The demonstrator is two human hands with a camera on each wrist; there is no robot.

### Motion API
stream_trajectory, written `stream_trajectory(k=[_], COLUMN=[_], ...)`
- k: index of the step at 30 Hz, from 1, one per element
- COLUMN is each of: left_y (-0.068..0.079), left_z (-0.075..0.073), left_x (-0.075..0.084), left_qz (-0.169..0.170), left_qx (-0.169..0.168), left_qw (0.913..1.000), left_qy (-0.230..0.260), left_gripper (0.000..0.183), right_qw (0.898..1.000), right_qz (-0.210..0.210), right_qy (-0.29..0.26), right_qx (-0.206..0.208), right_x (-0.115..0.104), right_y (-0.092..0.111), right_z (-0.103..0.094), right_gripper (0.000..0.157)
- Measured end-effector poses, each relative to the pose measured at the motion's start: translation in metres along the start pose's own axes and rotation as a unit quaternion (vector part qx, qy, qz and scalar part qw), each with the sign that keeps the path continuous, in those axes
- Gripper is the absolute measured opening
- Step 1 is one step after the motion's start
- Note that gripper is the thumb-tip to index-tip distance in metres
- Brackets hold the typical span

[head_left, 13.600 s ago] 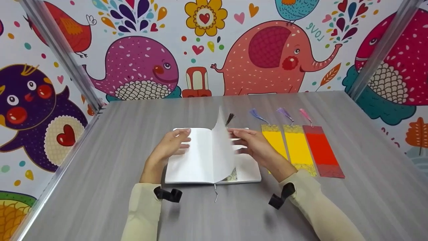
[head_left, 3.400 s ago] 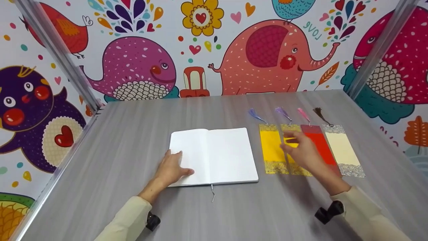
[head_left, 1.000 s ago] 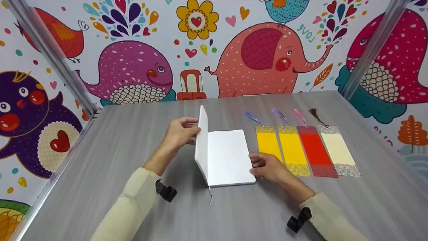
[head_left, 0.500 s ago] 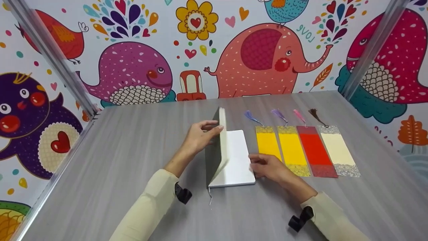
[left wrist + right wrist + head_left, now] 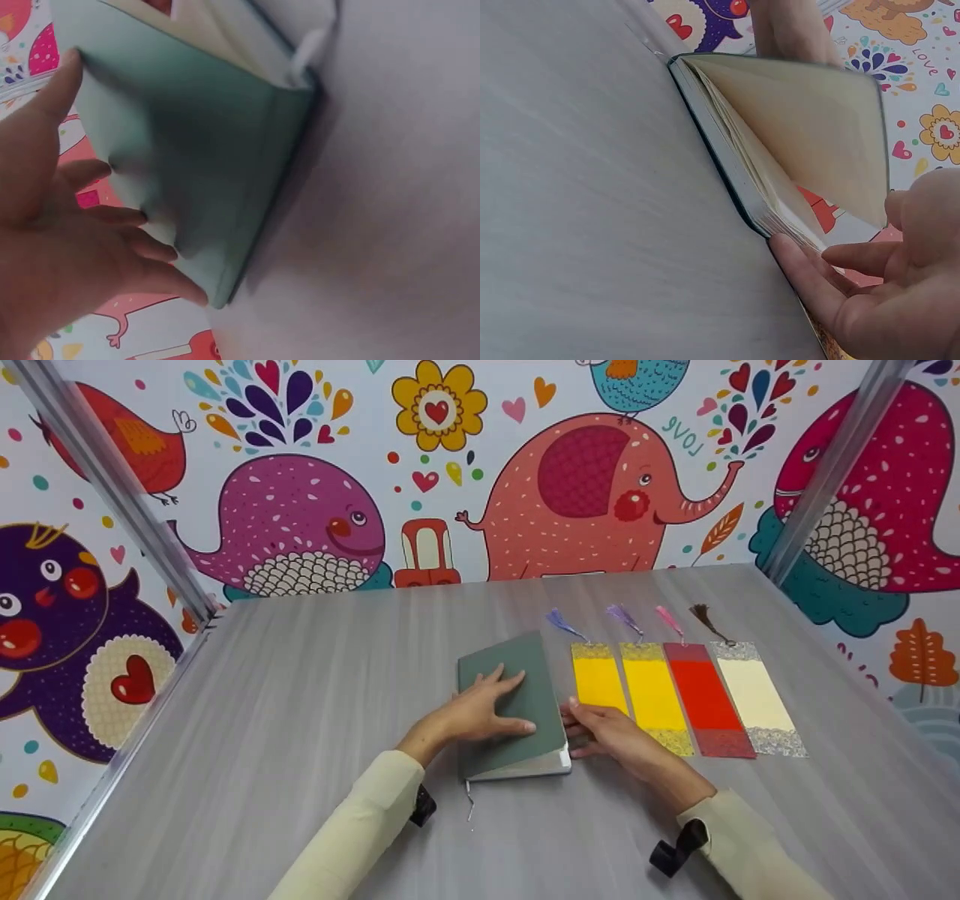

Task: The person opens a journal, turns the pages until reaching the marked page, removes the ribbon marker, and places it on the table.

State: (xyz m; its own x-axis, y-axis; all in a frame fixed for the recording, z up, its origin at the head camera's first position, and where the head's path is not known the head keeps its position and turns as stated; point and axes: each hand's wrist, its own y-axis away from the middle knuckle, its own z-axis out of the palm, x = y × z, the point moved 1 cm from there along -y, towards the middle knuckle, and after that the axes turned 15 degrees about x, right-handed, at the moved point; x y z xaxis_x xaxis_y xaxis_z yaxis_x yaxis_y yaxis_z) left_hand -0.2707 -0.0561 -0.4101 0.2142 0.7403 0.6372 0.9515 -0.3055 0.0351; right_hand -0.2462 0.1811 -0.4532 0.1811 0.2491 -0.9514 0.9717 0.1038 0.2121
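A notebook with a green cover (image 5: 540,686) lies on the table, its front cover folded most of the way down over the pages. My left hand (image 5: 472,716) rests on that cover with fingers spread; in the left wrist view its fingertips touch the green surface (image 5: 202,150). At the notebook's right edge is my right hand (image 5: 611,735). Seen from the right wrist, its fingers extend along the page edges (image 5: 739,161), with the thumb by the corner of the raised cover (image 5: 817,127). A thin ribbon (image 5: 470,802) hangs from the notebook's near end.
Beside the notebook, to the right, lie a yellow bookmark (image 5: 598,679), another yellow bookmark (image 5: 651,686), a red bookmark (image 5: 703,690) and a cream bookmark (image 5: 756,686), each with a tassel. A printed cartoon wall (image 5: 577,510) stands behind the grey table (image 5: 300,697).
Earlier the black-tasselled cream bookmark left the notebook for the row's right end. Over the last second my left hand swung the notebook's left half rightward and down; the right hand stayed at the edge.
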Motion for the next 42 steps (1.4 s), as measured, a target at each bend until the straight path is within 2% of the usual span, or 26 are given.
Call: stream_trajectory(k=[6,12,24,26,34,38,42], left_y=[0.000,0.002,0.003,0.004,0.008,0.008,0.006], left_z=[0.014,0.020,0.022,0.022,0.020,0.015,0.004], left_x=[0.000,0.002,0.002,0.001,-0.001,0.002,0.005], left_qz=[0.005,0.012,0.016,0.017,0.042,0.046,0.049], left_qx=[-0.027,-0.038,-0.030,-0.028,-0.021,-0.013,0.002], left_qw=[0.9977,0.9932,0.9913,0.9915,0.9840,0.9810,0.9844], left_qy=[-0.062,-0.109,-0.127,-0.126,-0.172,-0.188,-0.169], left_gripper=[0.089,0.086,0.086,0.085,0.083,0.077,0.072], right_qw=[0.999,0.996,0.985,0.984,0.977,0.968,0.959], right_qz=[0.001,-0.022,-0.060,-0.063,-0.079,-0.083,-0.071], right_qy=[0.018,0.066,0.132,0.138,0.177,0.228,0.267], right_qx=[0.026,0.052,0.095,0.098,0.088,0.069,0.059], right_x=[0.002,0.001,-0.002,-0.002,-0.010,-0.021,-0.037], right_y=[0.001,0.003,0.006,0.007,0.008,0.004,-0.003], right_z=[0.003,0.007,0.015,0.016,0.020,0.017,0.008], right_gripper=[0.060,0.060,0.057,0.056,0.048,0.048,0.048])
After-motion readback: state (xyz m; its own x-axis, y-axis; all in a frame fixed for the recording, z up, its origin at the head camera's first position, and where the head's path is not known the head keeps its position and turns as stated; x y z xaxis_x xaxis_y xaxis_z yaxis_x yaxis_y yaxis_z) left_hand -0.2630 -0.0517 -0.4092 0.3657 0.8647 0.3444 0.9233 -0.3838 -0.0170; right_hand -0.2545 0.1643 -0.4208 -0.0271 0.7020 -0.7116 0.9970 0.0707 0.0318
